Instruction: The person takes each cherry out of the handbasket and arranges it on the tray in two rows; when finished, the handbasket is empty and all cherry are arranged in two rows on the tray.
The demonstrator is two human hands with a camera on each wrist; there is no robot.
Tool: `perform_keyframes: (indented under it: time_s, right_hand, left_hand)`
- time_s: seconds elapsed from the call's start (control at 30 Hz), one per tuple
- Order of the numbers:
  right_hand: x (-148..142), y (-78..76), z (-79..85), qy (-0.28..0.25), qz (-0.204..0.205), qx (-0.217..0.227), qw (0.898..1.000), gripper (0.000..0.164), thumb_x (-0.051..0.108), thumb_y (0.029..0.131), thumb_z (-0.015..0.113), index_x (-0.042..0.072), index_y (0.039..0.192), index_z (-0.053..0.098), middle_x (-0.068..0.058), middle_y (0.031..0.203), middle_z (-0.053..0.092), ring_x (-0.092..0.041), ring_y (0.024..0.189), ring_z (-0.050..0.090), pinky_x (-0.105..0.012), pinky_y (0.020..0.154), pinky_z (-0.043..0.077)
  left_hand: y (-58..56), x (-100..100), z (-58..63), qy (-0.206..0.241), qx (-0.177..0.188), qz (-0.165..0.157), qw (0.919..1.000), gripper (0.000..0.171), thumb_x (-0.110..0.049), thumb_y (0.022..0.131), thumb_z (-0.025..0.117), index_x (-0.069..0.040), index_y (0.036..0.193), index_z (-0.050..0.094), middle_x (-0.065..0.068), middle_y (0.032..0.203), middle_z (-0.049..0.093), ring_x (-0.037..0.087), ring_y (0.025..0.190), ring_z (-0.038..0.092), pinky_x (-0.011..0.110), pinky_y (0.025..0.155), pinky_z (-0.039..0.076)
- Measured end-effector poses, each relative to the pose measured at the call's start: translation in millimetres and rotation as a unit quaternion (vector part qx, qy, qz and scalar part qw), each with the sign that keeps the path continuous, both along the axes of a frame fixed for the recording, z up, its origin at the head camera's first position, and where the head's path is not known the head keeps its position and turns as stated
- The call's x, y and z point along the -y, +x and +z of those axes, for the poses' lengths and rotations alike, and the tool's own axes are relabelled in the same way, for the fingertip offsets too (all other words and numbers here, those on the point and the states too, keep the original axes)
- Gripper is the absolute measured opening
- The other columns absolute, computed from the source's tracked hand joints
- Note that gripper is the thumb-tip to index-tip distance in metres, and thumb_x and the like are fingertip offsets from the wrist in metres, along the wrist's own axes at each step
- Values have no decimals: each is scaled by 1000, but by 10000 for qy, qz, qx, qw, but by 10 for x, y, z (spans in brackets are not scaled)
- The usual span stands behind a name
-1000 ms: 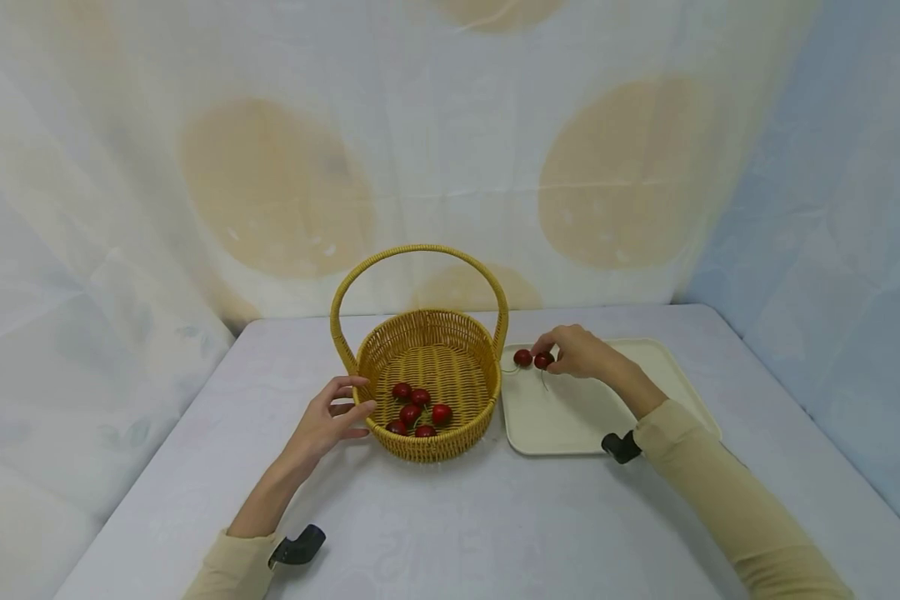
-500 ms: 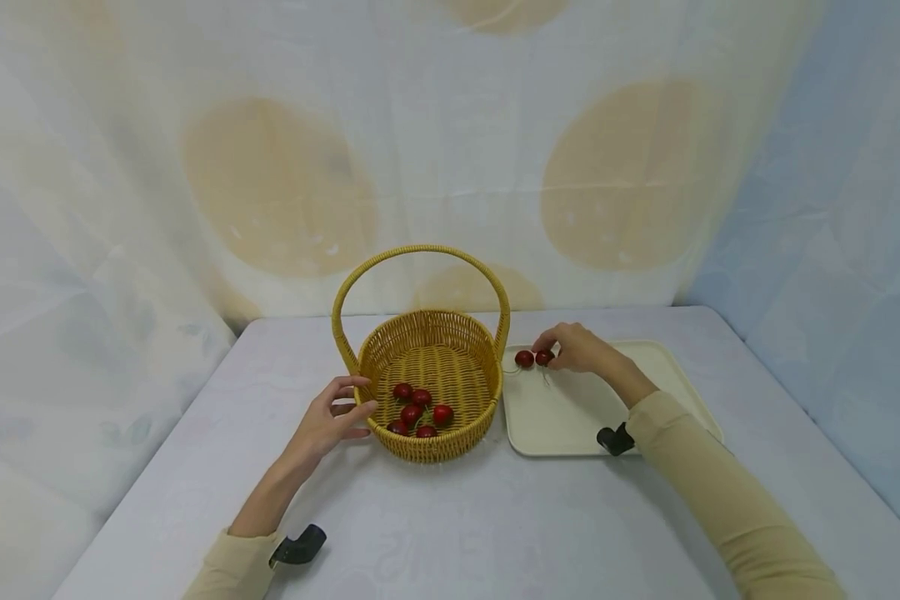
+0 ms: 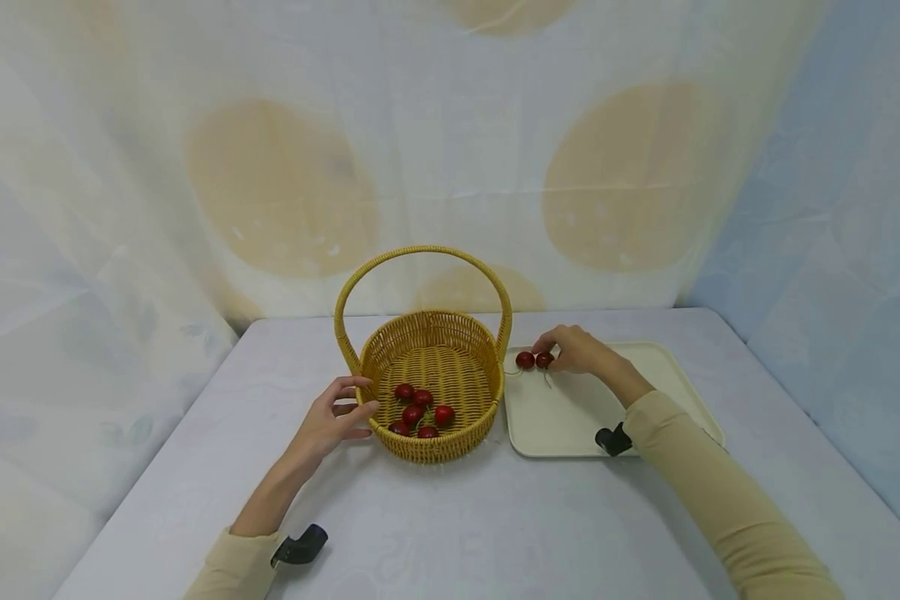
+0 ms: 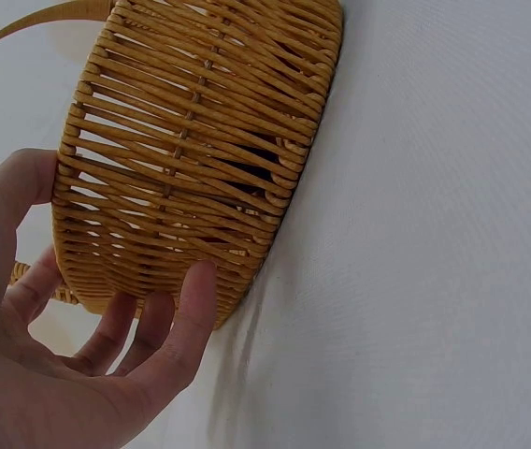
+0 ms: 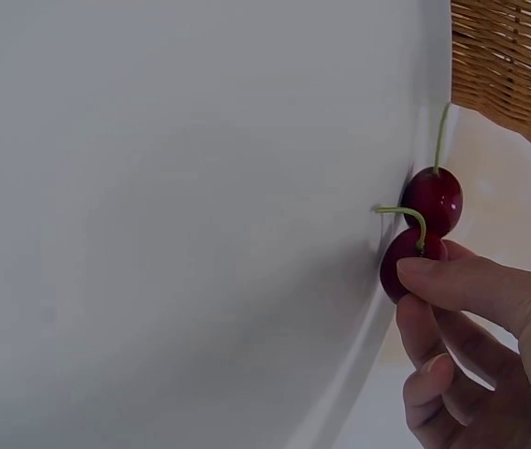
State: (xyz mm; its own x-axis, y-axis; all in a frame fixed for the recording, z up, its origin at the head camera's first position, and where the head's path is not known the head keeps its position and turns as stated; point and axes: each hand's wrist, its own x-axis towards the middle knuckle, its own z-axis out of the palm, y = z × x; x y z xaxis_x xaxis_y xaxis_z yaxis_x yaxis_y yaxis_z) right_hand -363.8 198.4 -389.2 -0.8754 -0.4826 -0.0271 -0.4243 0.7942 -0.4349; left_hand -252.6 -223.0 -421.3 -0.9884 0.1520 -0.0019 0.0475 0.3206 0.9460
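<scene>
My right hand (image 3: 577,350) pinches a dark red cherry (image 5: 401,257) between thumb and fingers, at the far left part of the cream tray (image 3: 570,425). The cherry's green stem curls up and away from the fingertips. Right against it lies a second cherry (image 5: 434,198), its stem pointing toward the basket. My left hand (image 3: 330,421) is at the left side of the yellow wicker basket (image 3: 435,450), thumb at the rim and relaxed fingers along the outer wall (image 4: 181,168). Inside the basket, several red cherries (image 3: 412,414) are grouped at the near left.
The basket's tall arched handle (image 3: 423,248) rises above the bowl. The tray stands close beside the basket on its right. All rest on a pale table (image 3: 450,533), with a patterned curtain (image 3: 450,167) hanging behind and on both sides.
My right forearm has shifted slightly to the left, while the fingers stay on the same cherry, which sits a little closer to its neighbour. The left hand and basket keep their places.
</scene>
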Motion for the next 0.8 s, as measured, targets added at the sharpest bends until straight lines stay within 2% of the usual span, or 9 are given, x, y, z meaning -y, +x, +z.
perform_keyframes:
  time_s: [0.43,0.7,0.8]
  right_hand:
    - [-5,-25,-37,-3,-29,111,9999,39,-6,82,69,0,120,67,-16,112,71,-36,114,61,-53,100,49]
    - [-33,0,9,2,34,13,10000,42,-4,81,70,-2,123,65,-19,114,70,-39,114,60,-53,98,49]
    - [-58,29,73,-27,93,-112,9999,42,-2,81,72,-3,123,64,-22,116,68,-39,107,64,-50,92,54]
  left_hand:
    - [-8,-12,-2,10,5,-17,10000,57,-37,91,70,-16,138,46,17,134,45,33,119,56,44,82,61]
    - [-5,-6,-10,49,26,-14,10000,58,-37,91,70,-14,138,46,18,134,44,34,120,55,44,82,61]
    - [-4,1,-10,49,11,-20,10000,58,-36,91,70,-14,139,45,18,135,44,33,120,55,45,82,61]
